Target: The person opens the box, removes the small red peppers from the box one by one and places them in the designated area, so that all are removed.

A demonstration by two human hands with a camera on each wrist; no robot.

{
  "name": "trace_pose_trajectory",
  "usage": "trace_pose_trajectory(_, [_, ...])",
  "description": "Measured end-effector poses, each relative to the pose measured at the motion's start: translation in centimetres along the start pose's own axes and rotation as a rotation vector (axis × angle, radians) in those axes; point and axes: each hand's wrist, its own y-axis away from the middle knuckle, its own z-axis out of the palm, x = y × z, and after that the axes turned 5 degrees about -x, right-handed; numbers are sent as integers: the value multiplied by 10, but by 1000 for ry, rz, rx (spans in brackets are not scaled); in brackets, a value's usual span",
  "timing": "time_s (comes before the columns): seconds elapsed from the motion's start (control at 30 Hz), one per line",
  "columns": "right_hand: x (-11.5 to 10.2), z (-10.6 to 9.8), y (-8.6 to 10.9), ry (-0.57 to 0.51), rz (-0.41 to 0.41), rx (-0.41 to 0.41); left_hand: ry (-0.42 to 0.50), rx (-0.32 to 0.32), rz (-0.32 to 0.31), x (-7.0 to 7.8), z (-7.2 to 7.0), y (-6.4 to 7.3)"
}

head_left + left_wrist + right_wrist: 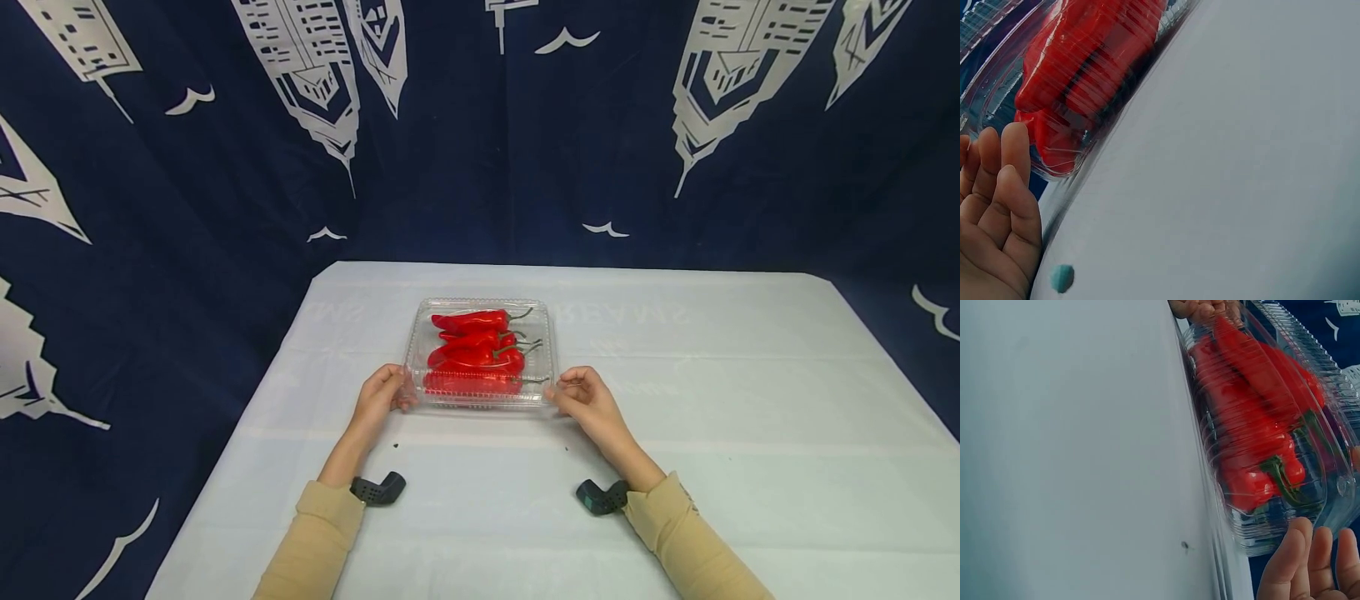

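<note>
A clear plastic clamshell box (551, 333) lies near the middle of the white table in the head view, its ribbed walls also showing in both wrist views. Inside are several glossy red peppers (472, 357) with green stems (1282, 481) pointing right. My left hand (380, 396) grips the box at its near left corner, fingertips right at the edge. At the near right corner, my right hand (588, 404) pinches the rim between thumb and fingers. The box's underside is hidden.
The white table (712, 433) has bevelled far corners. Behind it hangs a dark blue cloth (465, 183) printed with pale buildings and birds. A small dark speck (396, 445) lies in front of the box. Black wrist devices (378, 489) sit beside the tan sleeves (318, 533).
</note>
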Motion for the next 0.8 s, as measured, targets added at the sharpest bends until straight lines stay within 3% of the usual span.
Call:
trace_pose_trajectory(0.27, [-4,-4,1,160,-60,47,2,-10,12,0,0,0])
trace_pose_trajectory(0.4, [-6,-6,1,195,-52,55,-10,-17,14,-1,-1,0])
trace_pose_trajectory(0.63, [-9,-9,0,237,-58,35,20,1,-10,-21,-8,-10])
trace_pose_trajectory(0.8, [-15,-13,1,248,-61,50,15,22,2,-25,-8,-11])
